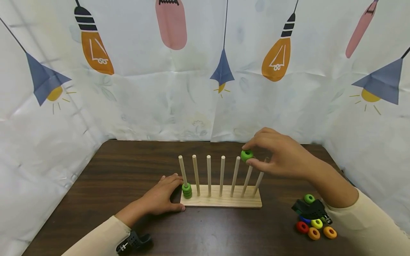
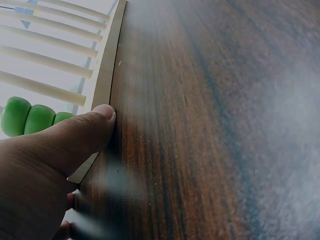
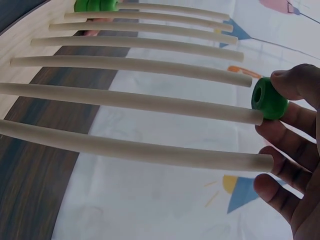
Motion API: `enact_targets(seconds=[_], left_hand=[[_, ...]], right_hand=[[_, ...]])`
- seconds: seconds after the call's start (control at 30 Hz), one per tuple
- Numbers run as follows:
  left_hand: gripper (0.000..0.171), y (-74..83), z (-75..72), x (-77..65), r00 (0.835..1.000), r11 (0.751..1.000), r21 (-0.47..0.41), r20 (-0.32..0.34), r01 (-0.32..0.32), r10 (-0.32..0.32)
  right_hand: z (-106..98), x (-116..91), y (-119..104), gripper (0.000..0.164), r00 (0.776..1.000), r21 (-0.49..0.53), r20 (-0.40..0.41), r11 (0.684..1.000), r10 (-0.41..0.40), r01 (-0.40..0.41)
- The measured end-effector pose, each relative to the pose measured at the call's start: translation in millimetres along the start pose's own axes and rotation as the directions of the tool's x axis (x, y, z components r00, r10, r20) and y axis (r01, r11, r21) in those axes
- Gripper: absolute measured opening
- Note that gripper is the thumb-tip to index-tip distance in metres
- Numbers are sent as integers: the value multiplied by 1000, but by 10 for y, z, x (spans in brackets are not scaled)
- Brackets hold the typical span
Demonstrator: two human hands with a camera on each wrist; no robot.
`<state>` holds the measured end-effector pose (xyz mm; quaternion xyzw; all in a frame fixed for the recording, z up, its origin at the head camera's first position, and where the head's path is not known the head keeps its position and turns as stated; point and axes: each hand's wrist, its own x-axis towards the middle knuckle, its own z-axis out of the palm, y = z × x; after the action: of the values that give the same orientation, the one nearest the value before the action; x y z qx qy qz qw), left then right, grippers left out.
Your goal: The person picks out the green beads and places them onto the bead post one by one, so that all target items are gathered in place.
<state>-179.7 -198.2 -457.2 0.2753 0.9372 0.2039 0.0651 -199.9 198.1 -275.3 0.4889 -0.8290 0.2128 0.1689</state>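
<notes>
Green bead: the bead (image 1: 246, 155) is up at peg-top height, just beside the tip of the sixth peg (image 1: 247, 181) from the left; whether it touches that tip, I cannot tell. In the right wrist view its hole faces toward the rack side.
Right hand: the hand (image 1: 282, 156) pinches the bead between thumb and fingers, the grip narrow around it. In its wrist view the lower fingers are spread near the tip of the seventh peg.
Rack: a pale wooden rack (image 1: 221, 201) stands on the table, its row of seven pegs pointing up.
Stack: green beads (image 1: 187, 192), at least three, sit on the leftmost peg, down against the base; the other pegs carry none.
Left hand: the hand (image 1: 163, 195) holds the rack's left end, thumb at the front edge, fingers around behind.
Loose beads: at the right of the table lie a green one (image 1: 309, 198), a blue one (image 1: 304, 219), a yellow one (image 1: 316, 223), a red one (image 1: 302, 227) and two orange ones (image 1: 330, 232), close together, some partly hidden under the right strap.
Straps: black, the right strap (image 1: 309, 209) and the left strap (image 1: 136, 240) at the wrists, by cream sleeves (image 1: 99, 239).
Table: dark wood grain (image 1: 128, 167).
Backdrop: white cloth (image 1: 179, 106) printed with orange bulbs, blue lamps and pink shapes.
</notes>
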Motion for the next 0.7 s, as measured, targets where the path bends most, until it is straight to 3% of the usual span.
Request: enact_targets(seconds=[0.7], left_hand=[[79, -12, 8, 20, 1000, 1000, 8, -6, 2, -2]], right_hand=[[93, 174, -56, 32, 1000, 45, 29, 999, -3, 2]])
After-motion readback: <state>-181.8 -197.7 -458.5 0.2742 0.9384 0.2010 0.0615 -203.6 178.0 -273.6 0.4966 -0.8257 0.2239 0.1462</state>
